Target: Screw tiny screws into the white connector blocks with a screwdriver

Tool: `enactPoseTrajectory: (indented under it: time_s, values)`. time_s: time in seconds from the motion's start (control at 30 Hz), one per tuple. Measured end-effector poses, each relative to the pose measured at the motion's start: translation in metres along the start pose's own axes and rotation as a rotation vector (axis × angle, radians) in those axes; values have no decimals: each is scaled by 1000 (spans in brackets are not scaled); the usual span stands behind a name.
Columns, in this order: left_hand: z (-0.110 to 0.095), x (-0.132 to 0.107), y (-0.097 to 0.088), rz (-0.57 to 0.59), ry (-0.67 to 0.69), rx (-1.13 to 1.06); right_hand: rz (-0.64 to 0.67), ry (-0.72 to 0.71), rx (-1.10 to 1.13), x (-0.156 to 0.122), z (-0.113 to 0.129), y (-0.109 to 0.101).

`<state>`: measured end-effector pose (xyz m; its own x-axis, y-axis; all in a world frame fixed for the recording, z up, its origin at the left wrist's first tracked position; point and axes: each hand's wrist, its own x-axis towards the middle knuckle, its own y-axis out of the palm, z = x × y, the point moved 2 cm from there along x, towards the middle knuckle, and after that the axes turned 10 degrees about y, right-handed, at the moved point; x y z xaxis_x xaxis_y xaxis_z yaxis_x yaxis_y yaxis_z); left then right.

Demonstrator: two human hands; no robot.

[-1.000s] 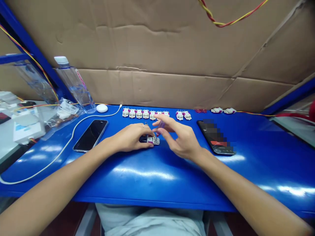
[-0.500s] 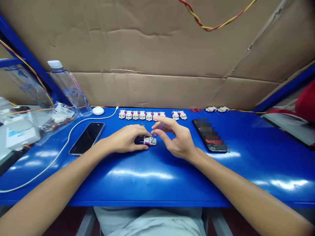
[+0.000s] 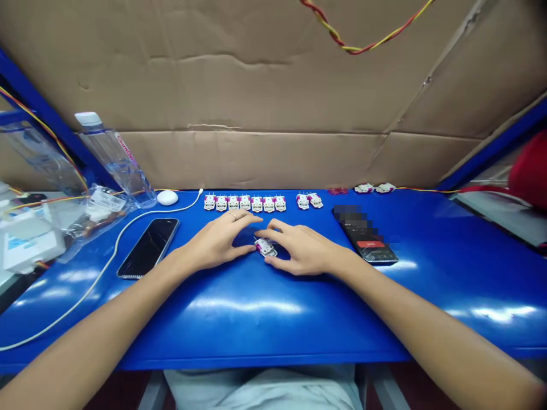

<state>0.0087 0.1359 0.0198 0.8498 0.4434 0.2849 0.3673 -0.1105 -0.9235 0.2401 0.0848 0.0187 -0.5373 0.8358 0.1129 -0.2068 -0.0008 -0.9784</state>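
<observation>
The left hand point(image 3: 217, 242) and right hand point(image 3: 301, 247), both grips spread, flank a white-and-magenta connector point(image 3: 265, 247) on the counter point(image 3: 256, 336); seven more connectors point(image 3: 245, 203) line the far edge.

Single head-worn camera, close above blue workbench point(image 3: 273, 324), facing forward and down at left hand point(image 3: 217, 242), right hand point(image 3: 303, 247).
</observation>
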Motion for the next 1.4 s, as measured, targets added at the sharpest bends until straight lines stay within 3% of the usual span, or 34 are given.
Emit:
enactPoseTrajectory:
  time_s: [0.13,0.33,0.73,1.4]
  values:
    - [-3,0,-4,31,-11,107,4,101,-18,2,-12,-4]
    - [-6,0,-5,70,-11,173,-67,402,-149,3,-54,-10]
    - [-7,1,-6,83,-63,180,-148,437,-74,5,-78,0]
    - [-12,1,-3,100,-64,197,-162,555,-141,17,-72,2]
